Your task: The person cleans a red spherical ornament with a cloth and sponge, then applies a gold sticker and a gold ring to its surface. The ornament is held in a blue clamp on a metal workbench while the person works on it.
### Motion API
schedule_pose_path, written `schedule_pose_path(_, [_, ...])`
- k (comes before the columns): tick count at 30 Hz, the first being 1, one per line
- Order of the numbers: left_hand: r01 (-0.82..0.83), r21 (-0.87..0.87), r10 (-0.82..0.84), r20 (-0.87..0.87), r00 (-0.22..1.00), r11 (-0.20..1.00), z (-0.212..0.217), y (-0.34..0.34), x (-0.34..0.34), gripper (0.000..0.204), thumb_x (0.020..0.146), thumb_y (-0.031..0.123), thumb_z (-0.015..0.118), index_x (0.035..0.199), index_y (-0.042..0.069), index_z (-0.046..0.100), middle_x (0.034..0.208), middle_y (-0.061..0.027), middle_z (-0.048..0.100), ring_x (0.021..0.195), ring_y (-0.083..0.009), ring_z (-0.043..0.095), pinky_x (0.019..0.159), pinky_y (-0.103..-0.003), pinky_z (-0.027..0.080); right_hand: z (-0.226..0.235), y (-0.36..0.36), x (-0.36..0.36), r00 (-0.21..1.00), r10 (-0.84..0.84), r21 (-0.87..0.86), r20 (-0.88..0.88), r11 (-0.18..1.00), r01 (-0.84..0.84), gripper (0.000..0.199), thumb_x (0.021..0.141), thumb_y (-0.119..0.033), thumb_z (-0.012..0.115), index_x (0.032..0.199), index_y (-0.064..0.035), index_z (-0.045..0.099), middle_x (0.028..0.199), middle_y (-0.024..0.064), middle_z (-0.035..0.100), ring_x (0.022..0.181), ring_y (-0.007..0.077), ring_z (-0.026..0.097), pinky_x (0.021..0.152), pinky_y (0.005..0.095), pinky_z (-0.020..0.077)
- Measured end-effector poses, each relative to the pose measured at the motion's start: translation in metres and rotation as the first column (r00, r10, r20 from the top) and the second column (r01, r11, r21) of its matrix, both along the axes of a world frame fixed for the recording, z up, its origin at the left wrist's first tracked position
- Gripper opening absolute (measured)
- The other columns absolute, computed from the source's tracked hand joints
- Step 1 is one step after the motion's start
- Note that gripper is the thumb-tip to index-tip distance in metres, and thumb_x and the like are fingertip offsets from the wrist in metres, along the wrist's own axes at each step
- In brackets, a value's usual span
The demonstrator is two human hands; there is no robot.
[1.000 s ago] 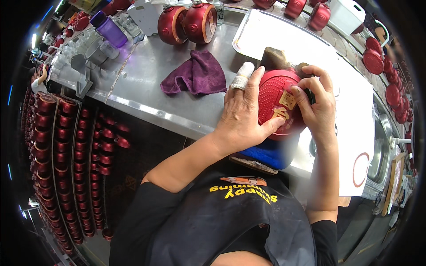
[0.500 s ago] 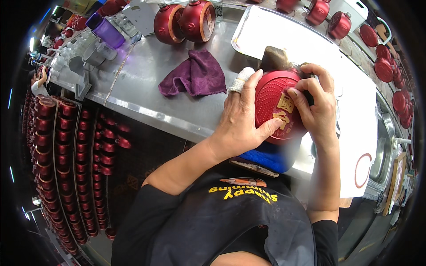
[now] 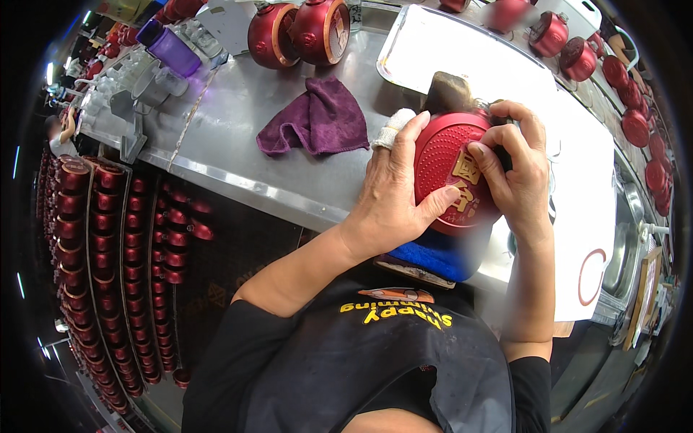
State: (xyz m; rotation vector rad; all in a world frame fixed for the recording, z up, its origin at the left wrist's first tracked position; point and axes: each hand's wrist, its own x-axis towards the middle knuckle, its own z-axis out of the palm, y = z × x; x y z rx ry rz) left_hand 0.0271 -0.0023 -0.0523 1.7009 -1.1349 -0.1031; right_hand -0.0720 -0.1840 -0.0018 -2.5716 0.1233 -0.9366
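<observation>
A round, flat-faced red bottle (image 3: 437, 148) with raised dots and gold characters (image 3: 465, 173) rests tilted over a blue cloth pad (image 3: 433, 256). Wrapped along its left side is my left hand (image 3: 390, 187), thumb pressed by the gold characters; one finger wears a white bandage-like cover. My right hand (image 3: 521, 169) grips the upper right rim, its fingers curled and its thumb tip touching the face near the upper character. Any small thing between those fingertips is hidden. A brown stone-like block (image 3: 447, 94) sits just beyond the bottle.
A purple cloth (image 3: 317, 119) lies on the metal table (image 3: 231, 101). Two red bottles (image 3: 317, 32) stand behind it. At the back is a white tray (image 3: 384, 63). More red bottles (image 3: 577, 59) line a conveyor on the right; racks of red bottles (image 3: 108, 252) fill the left.
The red bottles on the conveyor have shifted rightward and nearer. Both hands keep nearly the same hold on the bottle, with my left thumb slightly higher on its face.
</observation>
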Motion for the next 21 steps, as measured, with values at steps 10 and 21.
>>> schedule_pose_path(10, [0.0, 0.002, 0.0, 0.028, 1.0, 1.0, 0.008, -0.001, 0.008, 0.084, 0.09, 0.034, 0.079, 0.15, -0.002, 0.033, 0.146, -0.0271, 0.043, 0.135, -0.0414, 0.044, 0.115, -0.049, 0.034, 0.001, -0.002, 0.002, 1.0, 0.001, -0.02, 0.009, 1.0, -0.001, 0.019, 0.082, -0.008, 0.08, 0.088, -0.0044, 0.064, 0.121, 0.0138, 0.06, 0.113, 0.0355, 0.056, 0.093, 0.0448, 0.0491])
schedule_pose_path(21, [-0.041, 0.038, 0.043, -0.049, 0.998, 0.998, 0.018, -0.018, 0.019, 0.067, 0.087, 0.036, 0.081, 0.132, 0.001, 0.047, 0.123, -0.0223, 0.057, 0.114, -0.0394, 0.054, 0.102, -0.049, 0.042, 0.006, -0.007, -0.002, 0.992, -0.111, -0.074, 0.065, 0.991, 0.115, 0.014, 0.086, -0.004, 0.075, 0.097, -0.005, 0.066, 0.123, 0.015, 0.061, 0.114, 0.0344, 0.057, 0.095, 0.0447, 0.048])
